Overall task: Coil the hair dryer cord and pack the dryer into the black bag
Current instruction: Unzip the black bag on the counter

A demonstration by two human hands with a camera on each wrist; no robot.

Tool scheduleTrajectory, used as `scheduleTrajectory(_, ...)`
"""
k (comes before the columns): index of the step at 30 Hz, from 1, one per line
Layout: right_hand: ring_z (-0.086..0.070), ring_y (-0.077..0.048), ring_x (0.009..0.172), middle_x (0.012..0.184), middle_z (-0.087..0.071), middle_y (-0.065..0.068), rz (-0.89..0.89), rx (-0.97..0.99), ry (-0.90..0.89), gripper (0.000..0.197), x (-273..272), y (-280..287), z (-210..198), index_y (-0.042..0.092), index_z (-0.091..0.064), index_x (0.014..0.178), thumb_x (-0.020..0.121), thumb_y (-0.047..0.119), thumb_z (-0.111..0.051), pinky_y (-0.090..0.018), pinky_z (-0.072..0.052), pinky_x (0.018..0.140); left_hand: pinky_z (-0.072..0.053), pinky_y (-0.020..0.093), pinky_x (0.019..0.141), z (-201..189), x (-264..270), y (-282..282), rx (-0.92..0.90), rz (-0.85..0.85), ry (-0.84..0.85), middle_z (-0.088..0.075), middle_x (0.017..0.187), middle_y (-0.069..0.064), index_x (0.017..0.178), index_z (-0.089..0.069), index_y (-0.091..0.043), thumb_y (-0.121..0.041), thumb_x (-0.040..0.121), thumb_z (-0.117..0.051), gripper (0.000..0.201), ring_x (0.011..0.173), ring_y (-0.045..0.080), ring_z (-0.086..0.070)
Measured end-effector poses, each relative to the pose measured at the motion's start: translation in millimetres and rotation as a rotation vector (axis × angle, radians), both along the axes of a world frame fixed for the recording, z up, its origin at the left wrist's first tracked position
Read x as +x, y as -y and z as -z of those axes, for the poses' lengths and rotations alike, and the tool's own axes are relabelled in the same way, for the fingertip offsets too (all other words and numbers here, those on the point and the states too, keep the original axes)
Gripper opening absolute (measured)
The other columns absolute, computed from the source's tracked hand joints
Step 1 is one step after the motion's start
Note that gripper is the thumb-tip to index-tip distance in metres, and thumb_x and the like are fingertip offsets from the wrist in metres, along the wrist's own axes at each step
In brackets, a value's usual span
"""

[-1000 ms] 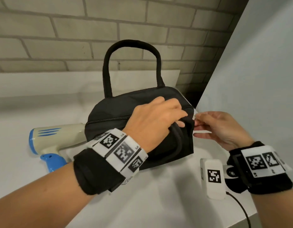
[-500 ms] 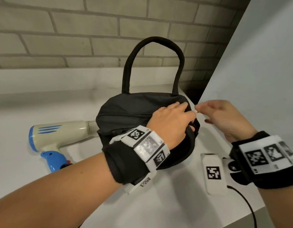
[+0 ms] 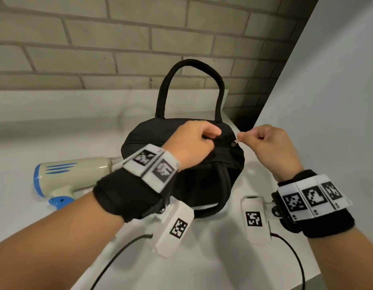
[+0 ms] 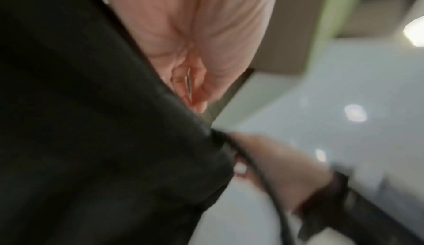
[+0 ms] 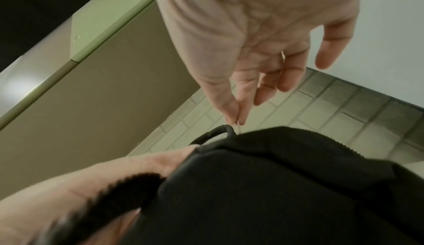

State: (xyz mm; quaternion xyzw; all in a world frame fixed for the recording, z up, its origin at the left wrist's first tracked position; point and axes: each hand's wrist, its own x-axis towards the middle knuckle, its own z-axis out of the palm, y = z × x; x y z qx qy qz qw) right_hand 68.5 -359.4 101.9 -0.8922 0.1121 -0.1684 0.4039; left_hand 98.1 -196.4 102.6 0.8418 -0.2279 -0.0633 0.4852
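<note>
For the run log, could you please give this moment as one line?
left hand: grips black bag | right hand: pinches zipper pull | hair dryer: outside bag

Left hand (image 3: 192,143) curled, knuckles up, gripping the bag (image 3: 227,162); right hand (image 3: 271,143) with thumb and forefinger pinching the zipper pull (image 3: 236,141).

Black bag (image 3: 204,170) upright on counter, cream-blue hair dryer (image 3: 70,176) lying left
</note>
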Motion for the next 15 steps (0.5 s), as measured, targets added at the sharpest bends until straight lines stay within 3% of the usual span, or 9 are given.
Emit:
scheduleTrajectory(3, -0.055, -0.023, 0.099, 0.095, -0.056, 0.001, -0.017, -0.12, 0.034, 0.026, 1.2, -7.3, -2.2, 0.028, -0.053, 0.057, 0.081, 0.034, -0.06, -0.049, -0.042, 0.094, -0.043, 0.027, 0.086, 2.7, -0.9, 17.9, 0.192, 0.02, 0.17, -0.056, 0.098, -0.002, 0.117, -0.058, -0.023, -0.023, 0.084, -0.059, 0.032, 0.084, 0.011, -0.05)
scheduleTrajectory(7, -0.052, -0.022, 0.101, 0.094, -0.052, 0.004, -0.037, -0.227, 0.061, 0.028, -2.6, -11.2, 0.8, 0.033, -0.049, 0.056, 0.082, 0.036, -0.059, -0.052, -0.04, 0.094, -0.05, 0.044, 0.084, 2.1, 3.2, 31.9, 0.155, -0.033, 0.175, -0.066, 0.098, 0.002, 0.094, -0.067, -0.025, -0.029, 0.08, -0.063, 0.015, 0.094, 0.023, -0.059)
scheduleTrajectory(9, -0.053, -0.019, 0.096, 0.092, -0.054, 0.004, -0.07, -0.192, 0.088, 0.023, -6.8, -8.2, 4.1, 0.033, -0.053, 0.061, 0.083, 0.034, -0.059, -0.042, -0.043, 0.091, -0.05, 0.045, 0.084, 3.5, 4.9, 34.0, 0.188, -0.023, 0.18, -0.067, 0.1, 0.006, 0.09, -0.068, -0.022, -0.028, 0.081, -0.062, 0.013, 0.094, 0.025, -0.059)
scheduleTrajectory(12, -0.058, -0.007, 0.08, 0.086, -0.062, 0.004, -0.168, 0.041, 0.077, 0.008, -15.1, -2.4, 12.3, 0.024, -0.061, 0.078, 0.083, 0.03, -0.059, -0.011, -0.045, 0.068, -0.049, 0.044, 0.084, 6.0, 6.3, 34.9, 0.181, -0.018, 0.19, -0.067, 0.094, 0.009, 0.089, -0.069, -0.018, -0.024, 0.081, -0.061, 0.012, 0.092, 0.028, -0.06)
scheduleTrajectory(13, -0.058, -0.004, 0.078, 0.085, -0.063, 0.006, -0.203, 0.115, 0.055, 0.007, -17.5, -0.4, 15.9, 0.022, -0.06, 0.082, 0.081, 0.029, -0.061, -0.009, -0.045, 0.064, -0.051, 0.044, 0.084, 6.1, 6.6, 35.0, 0.152, -0.024, 0.182, -0.066, 0.089, 0.009, 0.087, -0.069, -0.016, -0.021, 0.08, -0.062, 0.011, 0.088, 0.029, -0.062)
scheduleTrajectory(15, -0.057, -0.007, 0.08, 0.086, -0.061, 0.006, -0.265, 0.183, -0.007, 0.014, -18.1, 5.6, 25.4, 0.025, -0.055, 0.083, 0.076, 0.027, -0.066, -0.013, -0.048, 0.069, -0.054, 0.044, 0.079, 5.6, 7.2, 35.8, 0.093, -0.027, 0.145, -0.065, 0.078, 0.01, 0.082, -0.069, -0.012, -0.016, 0.079, -0.064, 0.007, 0.08, 0.031, -0.065)
